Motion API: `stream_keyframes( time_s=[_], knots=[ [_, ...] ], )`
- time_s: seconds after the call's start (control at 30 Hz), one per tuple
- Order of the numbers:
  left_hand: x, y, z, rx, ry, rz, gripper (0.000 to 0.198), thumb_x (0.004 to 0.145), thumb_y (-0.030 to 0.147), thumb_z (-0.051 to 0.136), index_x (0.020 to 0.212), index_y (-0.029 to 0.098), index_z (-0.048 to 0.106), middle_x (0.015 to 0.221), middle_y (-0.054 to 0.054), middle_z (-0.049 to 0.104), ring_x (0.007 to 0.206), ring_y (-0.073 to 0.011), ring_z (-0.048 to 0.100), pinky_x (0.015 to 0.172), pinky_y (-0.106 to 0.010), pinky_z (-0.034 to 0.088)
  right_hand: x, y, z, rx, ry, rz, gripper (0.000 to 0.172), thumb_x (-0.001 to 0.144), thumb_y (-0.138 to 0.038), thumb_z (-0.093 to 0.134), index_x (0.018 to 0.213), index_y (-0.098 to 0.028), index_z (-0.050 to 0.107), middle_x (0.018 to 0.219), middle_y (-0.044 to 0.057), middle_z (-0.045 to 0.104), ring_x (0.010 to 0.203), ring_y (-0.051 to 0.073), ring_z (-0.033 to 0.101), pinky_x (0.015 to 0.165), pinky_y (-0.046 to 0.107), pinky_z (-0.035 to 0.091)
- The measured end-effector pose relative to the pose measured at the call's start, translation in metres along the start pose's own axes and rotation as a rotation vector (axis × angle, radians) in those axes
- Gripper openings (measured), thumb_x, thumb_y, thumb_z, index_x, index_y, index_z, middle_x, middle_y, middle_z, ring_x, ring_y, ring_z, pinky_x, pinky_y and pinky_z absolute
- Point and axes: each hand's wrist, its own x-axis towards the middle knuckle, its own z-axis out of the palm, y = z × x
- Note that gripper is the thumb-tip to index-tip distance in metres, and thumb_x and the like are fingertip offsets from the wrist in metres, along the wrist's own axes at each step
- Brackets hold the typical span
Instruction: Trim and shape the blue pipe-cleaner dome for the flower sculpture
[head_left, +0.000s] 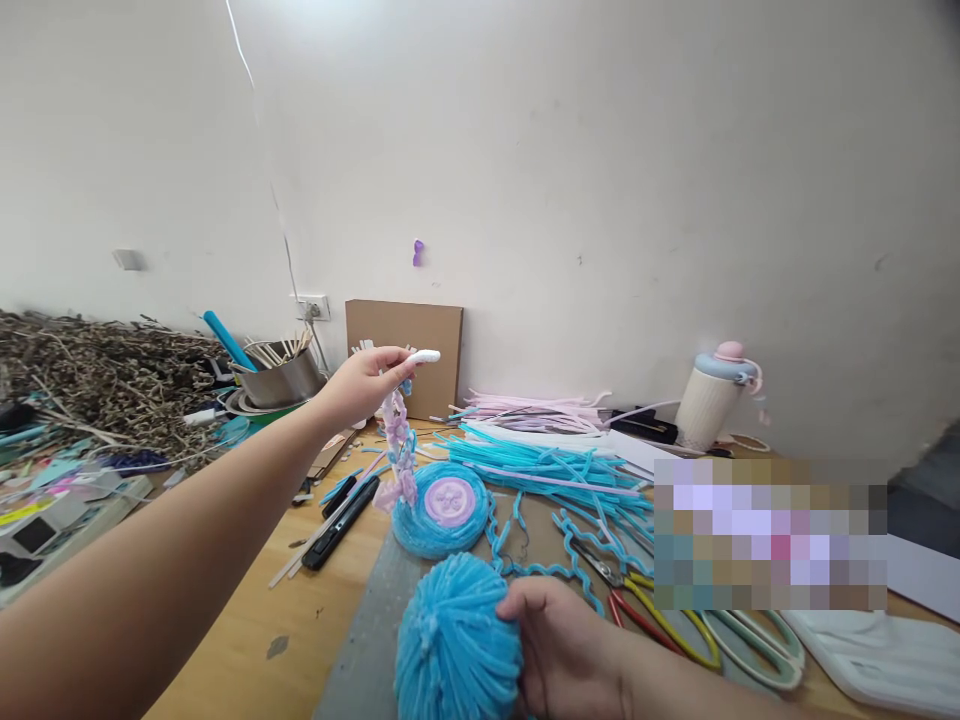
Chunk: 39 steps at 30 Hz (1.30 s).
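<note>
My left hand (379, 378) is raised over the table, its fingers pinched on a strand of chenille stems (397, 440) in pink, white and blue. The strand hangs down from the hand, and a white end (426, 356) pokes out past the fingertips. Low in front, my right hand (551, 640) grips a round ball of blue chenille stems (454, 640) from its right side. Just behind the ball lies a flat blue chenille disc (412, 525) with a pink round centre (450, 500).
Bundles of blue (540, 460) and pink stems (525, 405) lie at the back. Red-and-yellow-handled pliers (652, 610) and green-handled scissors (772, 650) are at right. A black cutter (341, 525), a metal pot with sticks (277, 375) and dried plants (97, 375) are at left. A bottle (709, 400) stands back right.
</note>
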Motion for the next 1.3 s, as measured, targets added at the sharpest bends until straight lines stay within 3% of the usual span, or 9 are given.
stream_keyframes(
  time_s=[0.1, 0.23, 0.33, 0.47, 0.63, 0.77, 0.9, 1.03, 1.3],
  knots=[
    [-0.001, 0.001, 0.0, -0.009, 0.005, 0.01, 0.04, 0.086, 0.05, 0.046, 0.084, 0.018, 0.069, 0.072, -0.001, 0.062, 0.068, -0.0151, 0.054, 0.065, -0.026, 0.04, 0.0, 0.003, -0.007, -0.148, 0.082, 0.038, 0.01, 0.06, -0.025, 0.046, 0.064, -0.018, 0.051, 0.06, 0.002, 0.058, 0.056, 0.013, 0.059, 0.054, 0.022, 0.046],
    [-0.003, 0.002, 0.0, 0.014, 0.027, 0.033, 0.038, 0.087, 0.048, 0.047, 0.088, 0.018, 0.07, 0.072, -0.001, 0.063, 0.069, -0.0163, 0.055, 0.067, -0.028, 0.04, -0.01, -0.01, -0.007, -0.833, 0.361, 0.012, 0.01, 0.059, -0.021, 0.047, 0.066, -0.02, 0.053, 0.056, -0.001, 0.057, 0.053, 0.013, 0.058, 0.056, 0.025, 0.047],
    [-0.004, 0.002, -0.001, 0.046, 0.054, 0.078, 0.035, 0.087, 0.046, 0.049, 0.09, 0.02, 0.072, 0.078, -0.002, 0.062, 0.077, -0.018, 0.055, 0.074, -0.03, 0.041, -0.022, -0.034, 0.0, -1.166, 0.438, -0.049, 0.003, 0.058, -0.017, 0.059, 0.06, -0.019, 0.056, 0.05, -0.001, 0.056, 0.052, 0.014, 0.054, 0.05, 0.023, 0.041],
    [-0.007, 0.001, 0.001, 0.082, 0.101, 0.144, 0.034, 0.088, 0.041, 0.047, 0.097, 0.021, 0.072, 0.091, -0.005, 0.056, 0.086, -0.0194, 0.054, 0.08, -0.032, 0.041, -0.035, -0.08, 0.039, -1.286, 0.423, -0.396, 0.018, 0.079, -0.034, 0.055, 0.07, -0.019, 0.059, 0.069, 0.002, 0.062, 0.063, 0.014, 0.059, 0.05, 0.021, 0.042],
    [-0.012, 0.003, 0.003, 0.08, 0.118, 0.152, 0.033, 0.09, 0.034, 0.043, 0.109, 0.02, 0.066, 0.086, -0.004, 0.057, 0.08, -0.018, 0.054, 0.077, -0.032, 0.043, -0.029, -0.144, 0.107, -0.998, 0.407, -0.716, 0.021, 0.091, -0.037, 0.045, 0.091, -0.018, 0.053, 0.083, 0.005, 0.06, 0.06, 0.014, 0.061, 0.046, 0.023, 0.05],
    [-0.013, 0.006, 0.001, 0.087, 0.144, 0.114, 0.026, 0.088, 0.034, 0.047, 0.099, 0.017, 0.064, 0.083, -0.003, 0.061, 0.075, -0.0178, 0.054, 0.072, -0.031, 0.042, -0.009, -0.18, 0.135, -0.924, 0.334, -0.591, 0.035, 0.094, -0.048, 0.035, 0.093, -0.016, 0.05, 0.075, 0.005, 0.059, 0.06, 0.017, 0.064, 0.043, 0.024, 0.049],
    [-0.013, 0.006, 0.0, 0.092, 0.126, 0.126, 0.023, 0.087, 0.036, 0.049, 0.092, 0.019, 0.063, 0.082, -0.003, 0.061, 0.078, -0.0182, 0.055, 0.073, -0.03, 0.042, 0.005, -0.199, 0.148, -0.91, 0.239, -0.393, 0.03, 0.094, -0.033, 0.037, 0.081, -0.013, 0.055, 0.061, 0.003, 0.057, 0.045, 0.011, 0.055, 0.033, 0.016, 0.036],
    [-0.012, 0.006, 0.002, 0.099, 0.127, 0.145, 0.022, 0.085, 0.037, 0.051, 0.087, 0.019, 0.064, 0.078, -0.002, 0.059, 0.075, -0.0174, 0.054, 0.071, -0.029, 0.04, 0.011, -0.208, 0.153, -0.893, 0.2, -0.268, 0.026, 0.092, -0.024, 0.039, 0.074, -0.014, 0.054, 0.051, -0.003, 0.046, 0.033, 0.005, 0.036, 0.029, 0.012, 0.023],
    [-0.005, 0.01, 0.002, 0.06, 0.053, 0.131, 0.026, 0.084, 0.038, 0.052, 0.084, 0.018, 0.07, 0.078, -0.003, 0.061, 0.075, -0.0181, 0.055, 0.069, -0.03, 0.039, 0.012, -0.222, 0.151, -0.885, 0.121, -0.117, 0.02, 0.091, -0.021, 0.041, 0.076, -0.015, 0.053, 0.052, -0.008, 0.035, 0.032, 0.002, 0.022, 0.03, 0.01, 0.018]
  ],
)
